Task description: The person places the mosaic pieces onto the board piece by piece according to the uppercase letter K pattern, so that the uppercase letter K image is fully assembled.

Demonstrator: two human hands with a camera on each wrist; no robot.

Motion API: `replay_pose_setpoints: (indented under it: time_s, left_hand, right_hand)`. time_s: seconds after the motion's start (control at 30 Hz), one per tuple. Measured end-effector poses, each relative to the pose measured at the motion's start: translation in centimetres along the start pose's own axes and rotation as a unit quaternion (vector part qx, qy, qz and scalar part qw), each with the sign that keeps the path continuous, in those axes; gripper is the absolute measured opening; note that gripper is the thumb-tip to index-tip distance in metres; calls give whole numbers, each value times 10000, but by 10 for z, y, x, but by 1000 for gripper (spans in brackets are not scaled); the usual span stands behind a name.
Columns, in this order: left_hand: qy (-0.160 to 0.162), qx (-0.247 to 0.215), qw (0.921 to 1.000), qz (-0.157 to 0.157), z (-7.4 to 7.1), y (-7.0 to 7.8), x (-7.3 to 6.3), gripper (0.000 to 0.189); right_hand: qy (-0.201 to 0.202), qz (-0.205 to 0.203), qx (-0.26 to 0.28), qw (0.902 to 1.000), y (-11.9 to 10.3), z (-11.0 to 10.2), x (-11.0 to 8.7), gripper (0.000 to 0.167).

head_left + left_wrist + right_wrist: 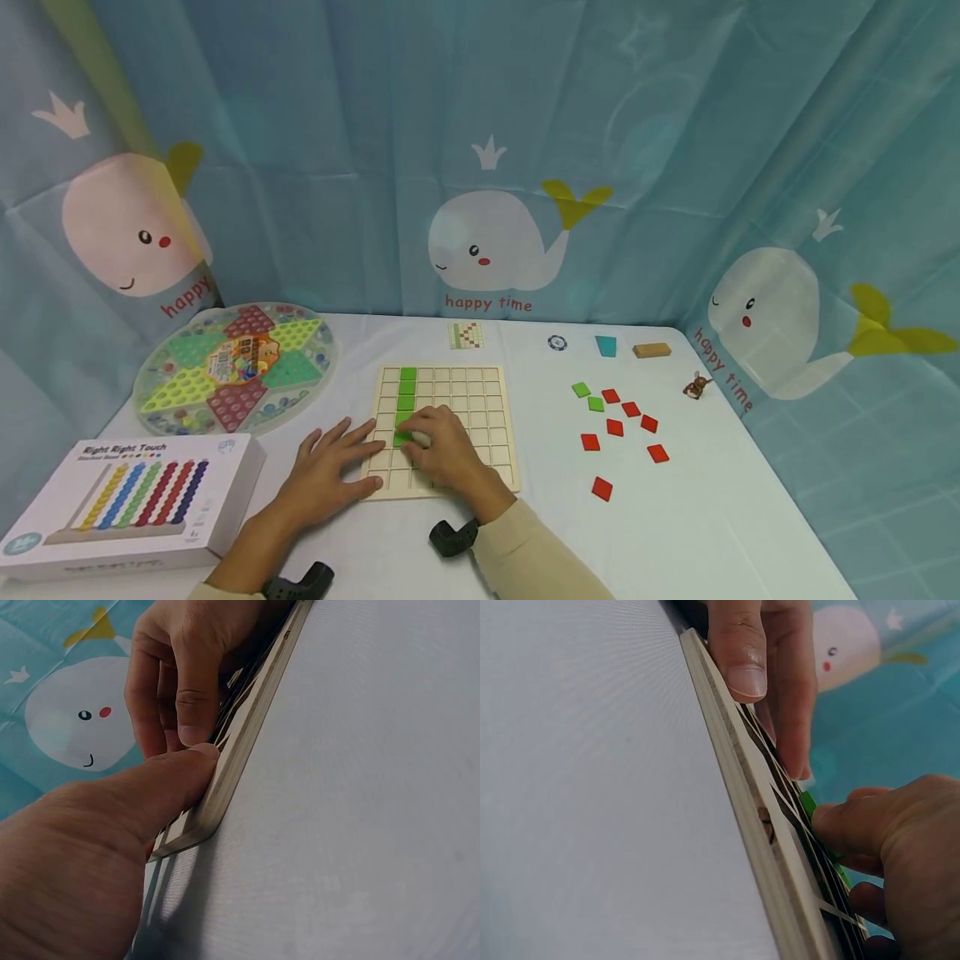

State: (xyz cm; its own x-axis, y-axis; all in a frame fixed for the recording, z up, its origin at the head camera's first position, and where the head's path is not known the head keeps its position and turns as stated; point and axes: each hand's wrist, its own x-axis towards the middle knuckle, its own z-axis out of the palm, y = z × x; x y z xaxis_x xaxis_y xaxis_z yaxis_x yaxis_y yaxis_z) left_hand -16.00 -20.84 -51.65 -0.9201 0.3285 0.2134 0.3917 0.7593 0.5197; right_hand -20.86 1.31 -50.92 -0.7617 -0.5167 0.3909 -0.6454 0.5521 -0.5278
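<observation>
A square wooden grid board lies on the white table, with a column of green square tiles in its second column from the left. My left hand rests spread at the board's left edge, fingertips on the frame; in the left wrist view its thumb lies along the wooden edge. My right hand is over the lower middle of the board, thumb and fingers curled at the lowest tile of the column. The right wrist view shows the thumb against a green tile; the fingers partly hide it.
Loose red tiles and two green tiles lie right of the board. Behind are a pattern card, a poker chip, a teal piece, a wooden block and a small figurine. Left: a round game board and a box.
</observation>
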Motion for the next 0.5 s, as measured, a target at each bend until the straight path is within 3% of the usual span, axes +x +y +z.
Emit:
replay_pose_setpoints:
  time_s: [0.33, 0.5]
  left_hand:
    - [59, -42, 10000, 43, -2, -2, -1, 51]
    - [43, -94, 9999, 86, -1, -1, -1, 52]
  right_hand:
    - [100, 60, 161, 9998, -2, -1, 1, 24]
    - [241, 207, 349, 9989, -6, -14, 1, 26]
